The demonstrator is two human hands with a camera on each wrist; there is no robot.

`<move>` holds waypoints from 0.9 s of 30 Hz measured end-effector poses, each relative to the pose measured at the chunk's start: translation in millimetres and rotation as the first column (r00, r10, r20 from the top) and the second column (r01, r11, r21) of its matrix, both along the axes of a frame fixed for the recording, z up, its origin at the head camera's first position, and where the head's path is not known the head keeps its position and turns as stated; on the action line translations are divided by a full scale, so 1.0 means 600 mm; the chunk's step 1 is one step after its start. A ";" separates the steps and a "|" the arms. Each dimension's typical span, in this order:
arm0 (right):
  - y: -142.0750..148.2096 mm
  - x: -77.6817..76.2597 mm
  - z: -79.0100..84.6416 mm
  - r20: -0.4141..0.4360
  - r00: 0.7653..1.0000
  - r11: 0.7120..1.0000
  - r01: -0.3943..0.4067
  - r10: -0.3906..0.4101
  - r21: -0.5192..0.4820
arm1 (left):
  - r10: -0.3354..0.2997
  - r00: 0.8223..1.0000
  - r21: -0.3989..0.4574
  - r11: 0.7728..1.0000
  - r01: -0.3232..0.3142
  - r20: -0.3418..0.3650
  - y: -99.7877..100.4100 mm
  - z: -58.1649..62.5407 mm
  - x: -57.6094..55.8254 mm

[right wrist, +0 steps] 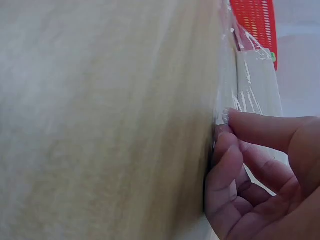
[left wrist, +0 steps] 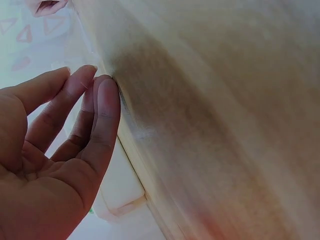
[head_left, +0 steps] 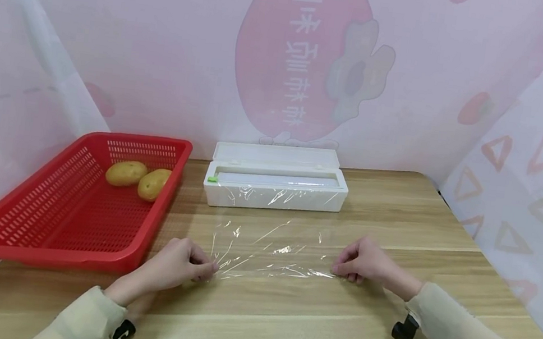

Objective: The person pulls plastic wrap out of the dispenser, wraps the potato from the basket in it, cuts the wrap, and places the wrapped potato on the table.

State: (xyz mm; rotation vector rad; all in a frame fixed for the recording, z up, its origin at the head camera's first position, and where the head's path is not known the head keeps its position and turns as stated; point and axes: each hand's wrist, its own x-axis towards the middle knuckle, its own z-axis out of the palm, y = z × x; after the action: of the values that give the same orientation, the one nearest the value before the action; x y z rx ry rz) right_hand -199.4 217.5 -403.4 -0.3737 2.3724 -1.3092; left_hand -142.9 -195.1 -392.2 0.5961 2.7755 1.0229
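A sheet of clear cling film (head_left: 272, 249) stretches from a white cling film dispenser box (head_left: 275, 197) toward the near side of the table. My left hand (head_left: 180, 266) pinches the film's near left corner between thumb and fingertips. At the near right corner, my right hand (head_left: 367, 263) pinches the film the same way; the right wrist view shows film bunched at the fingertips (right wrist: 227, 117). The box stands with its lid (head_left: 278, 155) raised, a roll (head_left: 277, 180) inside and a small green piece (head_left: 212, 179) at its left end.
Left of the box sits a red plastic basket (head_left: 140, 244) with two potatoes (head_left: 126, 173) at its back. The wooden table (head_left: 281, 335) meets a pale printed curtain (head_left: 183, 57) behind and at both sides.
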 end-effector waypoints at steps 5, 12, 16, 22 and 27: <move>0.000 0.001 -0.003 -0.015 1.000 1.000 -0.019 0.019 0.003 | 0.007 1.000 -0.022 1.000 -0.007 -0.017 -0.001 0.000 0.002; 0.007 0.001 0.001 -0.018 0.996 0.996 -0.092 0.092 0.011 | 0.011 1.000 -0.014 1.000 -0.011 -0.002 -0.006 -0.001 0.004; 0.007 0.002 0.003 -0.023 0.994 0.994 -0.107 0.107 0.009 | 0.004 1.000 0.001 1.000 -0.004 0.008 -0.006 0.000 0.004; 0.008 0.001 0.004 -0.033 0.990 0.990 -0.136 0.137 0.041 | -0.009 1.000 0.007 1.000 0.009 0.023 -0.009 0.001 0.004; 0.005 -0.004 0.010 -0.033 0.983 0.981 -0.177 0.180 0.078 | -0.023 1.000 -0.003 1.000 0.023 0.007 -0.014 0.004 0.005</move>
State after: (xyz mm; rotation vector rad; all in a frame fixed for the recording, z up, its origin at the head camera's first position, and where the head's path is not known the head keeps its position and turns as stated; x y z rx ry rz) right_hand -201.6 220.5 -397.1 -0.5806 2.3505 -1.1380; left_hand -140.1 -203.8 -389.9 0.6206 2.7572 1.0141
